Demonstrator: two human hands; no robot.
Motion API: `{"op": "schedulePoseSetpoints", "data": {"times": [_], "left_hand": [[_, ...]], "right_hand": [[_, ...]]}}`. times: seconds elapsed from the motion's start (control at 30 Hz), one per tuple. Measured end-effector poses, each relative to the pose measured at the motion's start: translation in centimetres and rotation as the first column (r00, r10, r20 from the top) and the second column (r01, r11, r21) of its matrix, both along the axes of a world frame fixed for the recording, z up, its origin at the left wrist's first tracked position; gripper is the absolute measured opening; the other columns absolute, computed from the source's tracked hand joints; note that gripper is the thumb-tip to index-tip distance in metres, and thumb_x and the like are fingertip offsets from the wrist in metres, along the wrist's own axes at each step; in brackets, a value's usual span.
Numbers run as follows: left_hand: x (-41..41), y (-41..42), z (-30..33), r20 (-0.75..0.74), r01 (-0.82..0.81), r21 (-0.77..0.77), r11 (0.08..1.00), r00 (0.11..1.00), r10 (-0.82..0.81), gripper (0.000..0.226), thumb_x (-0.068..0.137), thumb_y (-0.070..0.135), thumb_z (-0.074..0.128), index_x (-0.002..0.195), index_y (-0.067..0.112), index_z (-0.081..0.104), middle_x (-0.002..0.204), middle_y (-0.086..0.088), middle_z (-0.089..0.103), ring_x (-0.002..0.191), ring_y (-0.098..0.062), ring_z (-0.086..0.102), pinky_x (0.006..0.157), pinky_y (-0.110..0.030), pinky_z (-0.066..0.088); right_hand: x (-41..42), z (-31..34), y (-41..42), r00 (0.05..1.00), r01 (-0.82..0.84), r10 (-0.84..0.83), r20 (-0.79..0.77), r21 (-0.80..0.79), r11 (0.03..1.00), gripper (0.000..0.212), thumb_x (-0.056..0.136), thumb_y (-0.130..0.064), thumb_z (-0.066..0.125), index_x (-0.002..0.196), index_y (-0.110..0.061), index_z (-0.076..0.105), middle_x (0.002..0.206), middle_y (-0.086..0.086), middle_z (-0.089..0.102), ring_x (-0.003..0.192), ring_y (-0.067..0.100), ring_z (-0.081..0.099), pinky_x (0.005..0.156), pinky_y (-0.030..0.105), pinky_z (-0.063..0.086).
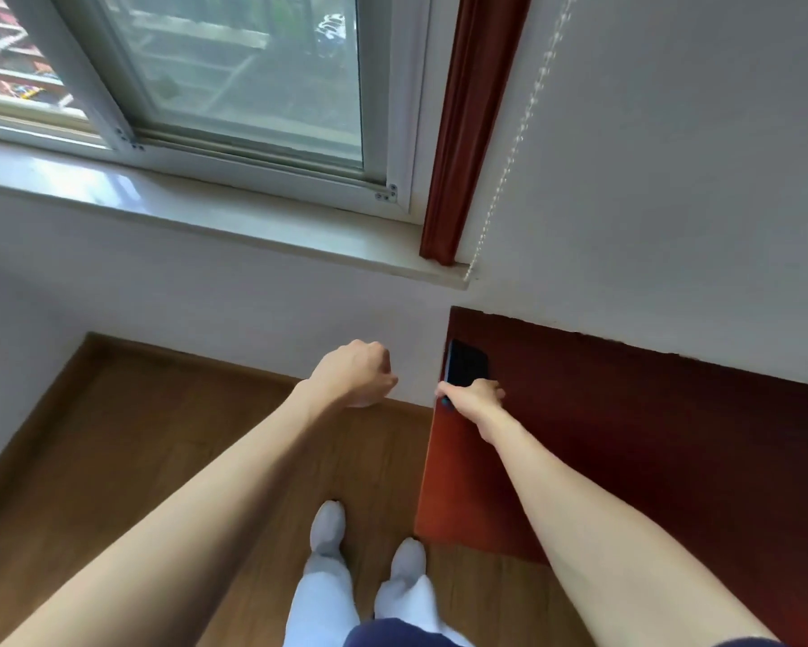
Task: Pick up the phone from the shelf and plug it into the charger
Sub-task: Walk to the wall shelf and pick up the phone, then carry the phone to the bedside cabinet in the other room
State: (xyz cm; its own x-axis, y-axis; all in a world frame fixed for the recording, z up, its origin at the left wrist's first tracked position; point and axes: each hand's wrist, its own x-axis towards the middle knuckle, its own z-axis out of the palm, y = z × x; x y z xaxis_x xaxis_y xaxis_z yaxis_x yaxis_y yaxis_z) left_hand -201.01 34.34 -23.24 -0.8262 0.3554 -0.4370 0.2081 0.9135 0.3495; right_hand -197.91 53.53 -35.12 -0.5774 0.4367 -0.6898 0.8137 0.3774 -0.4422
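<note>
I am seeing my right hand (472, 396) gripping the dark phone (466, 366) at the red shelf (626, 413) corner — fingers hiding its near end. My left hand (353, 373) is hanging curled, holding nothing.

The right hand (472, 396) grips the near end of the dark phone (466, 364) on the red-brown shelf (626, 413); the left hand (353, 373) hovers, loosely curled.

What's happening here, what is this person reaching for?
A person stands by a window and reaches for a dark phone that lies at the corner of a reddish-brown shelf. The right hand is on the phone's near end, fingers curled around it, though the phone seems not yet lifted. The left hand hangs loosely closed in the air, holding nothing visible. No charger is in view.
</note>
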Motion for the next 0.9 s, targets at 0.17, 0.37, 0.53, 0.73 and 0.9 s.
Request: {"op": "schedulePoseSetpoints", "data": {"times": [0.17, 0.37, 0.53, 0.73, 0.9], "left_hand": [[0.7, -3.8, 1.2, -0.018, -0.118, 0.013, 0.993, 0.993, 0.118, 0.032, 0.091, 0.026, 0.048, 0.11, 0.011, 0.068, 0.114, -0.01, 0.07, 0.096, -0.029, 0.066, 0.081, -0.036, 0.054], [2.4, -10.3, 1.9, -0.054, -0.331, 0.117, 0.936, 0.939, 0.339, 0.035, 0.094, 0.027, 0.051, 0.126, 0.013, 0.059, 0.12, -0.01, 0.069, 0.101, -0.024, 0.066, 0.084, -0.031, 0.052], [4.4, -17.6, 3.6, -0.058, -0.536, 0.277, 0.797, 0.819, 0.571, 0.05, 0.095, 0.022, 0.054, 0.143, 0.013, 0.046, 0.126, -0.012, 0.066, 0.101, -0.021, 0.065, 0.085, -0.029, 0.049], [8.3, -29.5, 6.6, -0.062, -0.642, 0.347, 0.683, 0.712, 0.7, 0.054, 0.092, 0.017, 0.053, 0.145, 0.015, 0.048, 0.127, -0.011, 0.067, 0.113, -0.027, 0.063, 0.104, -0.041, 0.047], [12.7, -40.0, 8.1, -0.043, -0.726, 0.387, 0.568, 0.602, 0.798, 0.053, 0.087, 0.015, 0.054, 0.14, 0.018, 0.054, 0.108, -0.01, 0.074, 0.097, -0.03, 0.069, 0.094, -0.045, 0.054]], "right_hand": [[-0.6, 2.4, -2.5, 0.995, -0.083, 0.063, -0.083, -0.265, 0.961, 0.047, 0.072, -0.04, 0.079, 0.106, -0.01, 0.066, 0.113, 0.01, 0.065, 0.101, 0.023, 0.06, 0.075, 0.032, 0.046], [-1.9, 5.6, -10.1, 0.923, -0.384, 0.346, -0.167, -0.383, 0.84, 0.045, 0.06, -0.051, 0.08, 0.09, -0.022, 0.064, 0.086, -0.001, 0.066, 0.079, 0.012, 0.064, 0.062, 0.025, 0.051], [-2.2, 8.9, -19.9, 0.781, -0.624, 0.549, -0.297, -0.333, 0.707, 0.069, 0.05, -0.066, 0.075, 0.104, -0.028, 0.056, 0.097, -0.002, 0.064, 0.087, 0.014, 0.065, 0.059, 0.018, 0.05], [-0.9, 13.4, -33.2, 0.637, -0.769, 0.648, -0.418, -0.283, 0.573, 0.06, 0.064, -0.059, 0.076, 0.112, -0.03, 0.056, 0.102, -0.003, 0.066, 0.098, 0.016, 0.068, 0.072, 0.023, 0.056], [1.4, 15.3, -44.0, 0.521, -0.852, 0.71, -0.474, -0.245, 0.463, 0.072, 0.06, -0.047, 0.079, 0.123, -0.017, 0.06, 0.109, 0.003, 0.068, 0.111, 0.027, 0.069, 0.1, 0.044, 0.058]]}}
